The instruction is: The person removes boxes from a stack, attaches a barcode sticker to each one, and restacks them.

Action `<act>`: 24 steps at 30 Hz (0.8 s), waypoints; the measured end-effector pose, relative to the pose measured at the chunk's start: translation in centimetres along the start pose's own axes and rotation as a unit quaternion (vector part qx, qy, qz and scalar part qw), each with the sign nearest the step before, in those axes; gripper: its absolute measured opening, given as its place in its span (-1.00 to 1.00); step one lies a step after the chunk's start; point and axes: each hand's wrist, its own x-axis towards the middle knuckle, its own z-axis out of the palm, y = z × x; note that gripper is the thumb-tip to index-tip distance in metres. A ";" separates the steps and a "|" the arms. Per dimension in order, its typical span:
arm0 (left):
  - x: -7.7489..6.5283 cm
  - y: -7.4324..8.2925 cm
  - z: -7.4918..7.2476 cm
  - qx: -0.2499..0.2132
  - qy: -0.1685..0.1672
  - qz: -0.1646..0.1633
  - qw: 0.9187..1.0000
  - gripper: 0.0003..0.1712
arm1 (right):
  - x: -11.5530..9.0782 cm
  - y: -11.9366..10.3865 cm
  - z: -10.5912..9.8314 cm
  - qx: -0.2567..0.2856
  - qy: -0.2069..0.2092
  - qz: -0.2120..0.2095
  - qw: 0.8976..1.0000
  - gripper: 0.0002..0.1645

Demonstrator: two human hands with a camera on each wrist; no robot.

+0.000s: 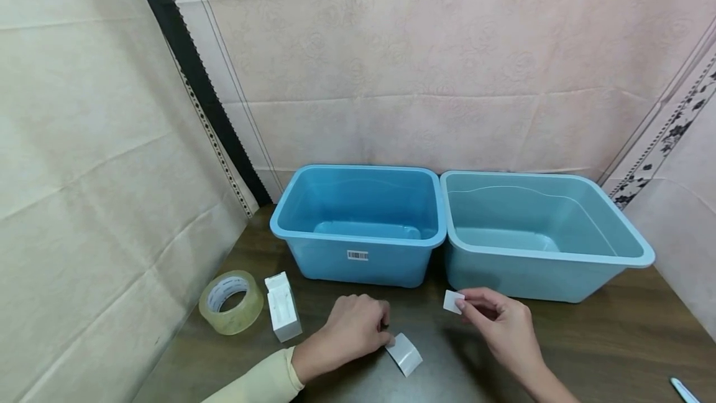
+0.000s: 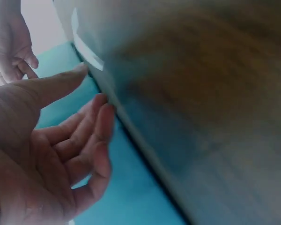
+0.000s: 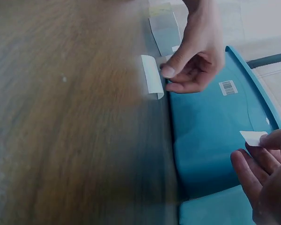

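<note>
Between its thumb and fingertips my right hand [image 1: 506, 325] pinches a small white square sticker [image 1: 452, 301] by one edge, in front of the lighter blue tub. A glossy, curled white strip [image 1: 405, 354] lies on the table between the hands. My left hand [image 1: 355, 327] is at the near left end of this strip, palm down, its fingers loosely bent. In the left wrist view a gap shows between the thumb [image 2: 61, 84] and the other fingers, with nothing between them. The right wrist view shows the strip [image 3: 152, 76] just beside the left thumb.
A blue tub [image 1: 358, 266] with a barcode label and a lighter blue-green tub [image 1: 520, 278] stand side by side at the back. Left of my left hand are a roll of clear tape [image 1: 246, 313] and a small white box [image 1: 283, 308]. A light blue object [image 1: 683, 390] lies at the right front.
</note>
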 end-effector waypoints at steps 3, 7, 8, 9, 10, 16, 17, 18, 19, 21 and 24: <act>0.4 1.0 -0.7 -0.077 0.020 0.023 0.997 -0.81 | -0.1 -0.3 0.0 -0.036 0.002 -0.015 0.999 -0.87; 1.1 2.5 -1.7 -0.301 -0.009 0.013 0.953 -0.78 | -0.2 -0.8 0.3 -0.099 0.018 -0.077 0.992 -0.85; 1.2 2.8 -1.8 -0.357 -0.021 0.000 0.934 -0.77 | -0.2 -0.8 0.4 -0.111 0.022 -0.102 0.988 -0.82; 1.4 3.1 -1.8 -0.409 -0.033 -0.015 0.912 -0.76 | -0.3 -0.9 0.5 -0.118 0.026 -0.130 0.984 -0.78; 1.6 3.4 -1.8 -0.453 -0.041 -0.032 0.890 -0.76 | -0.4 -1.0 0.6 -0.126 0.030 -0.162 0.978 -0.75; 2.4 4.2 -1.6 -0.565 -0.043 -0.072 0.821 -0.72 | -0.7 -0.9 0.7 -0.169 0.037 -0.323 0.930 -0.59; 2.4 4.3 -1.6 -0.570 -0.040 -0.070 0.818 -0.72 | -0.7 -0.8 0.6 -0.171 0.034 -0.334 0.926 -0.58; 2.5 4.3 -1.6 -0.574 -0.037 -0.069 0.815 -0.73 | -0.6 -0.8 0.6 -0.170 0.031 -0.343 0.923 -0.57; 2.5 4.3 -1.7 -0.577 -0.036 -0.067 0.813 -0.73 | -0.6 -0.8 0.5 -0.170 0.026 -0.346 0.922 -0.56; 2.7 4.4 -1.8 -0.581 -0.037 -0.064 0.811 -0.75 | -0.6 -0.7 0.4 -0.167 0.017 -0.343 0.924 -0.54; 3.1 4.6 -1.8 -0.583 -0.036 -0.060 0.810 -0.78 | -0.6 -0.5 0.2 -0.153 0.007 -0.332 0.931 -0.54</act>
